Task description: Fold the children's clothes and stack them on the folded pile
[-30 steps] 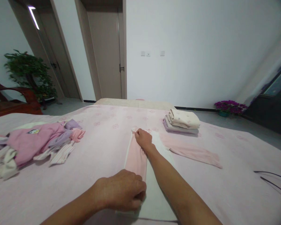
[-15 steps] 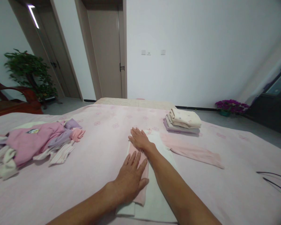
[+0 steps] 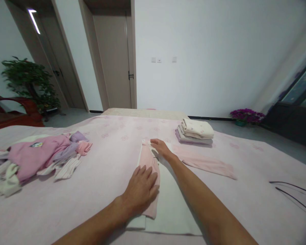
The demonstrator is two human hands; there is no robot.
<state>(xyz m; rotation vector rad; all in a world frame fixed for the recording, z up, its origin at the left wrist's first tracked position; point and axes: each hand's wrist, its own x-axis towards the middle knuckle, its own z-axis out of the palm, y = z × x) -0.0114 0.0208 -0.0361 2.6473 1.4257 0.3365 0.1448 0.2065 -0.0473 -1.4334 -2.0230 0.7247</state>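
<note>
A white and pink garment [image 3: 168,200] lies flat on the pink bedspread [image 3: 112,156] in front of me. One pink sleeve [image 3: 150,160] is folded lengthwise over its left side; the other sleeve [image 3: 206,163] stretches out to the right. My left hand [image 3: 141,190] lies flat and open on the near end of the folded sleeve. My right hand [image 3: 162,149] rests with fingers stretched out at the garment's far top, by the shoulder.
A pile of unfolded pink, lilac and cream clothes [image 3: 33,160] sits at the left. A stack of folded clothes [image 3: 195,131] lies at the far right. Dark cables [image 3: 293,192] cross the bed's right edge. Doors, a plant [image 3: 28,81] and flowers [image 3: 246,115] are beyond.
My left hand went from a fist on the sleeve end to lying flat on it. My right hand opened, then slid right toward the shoulder. The view shifted slightly.
</note>
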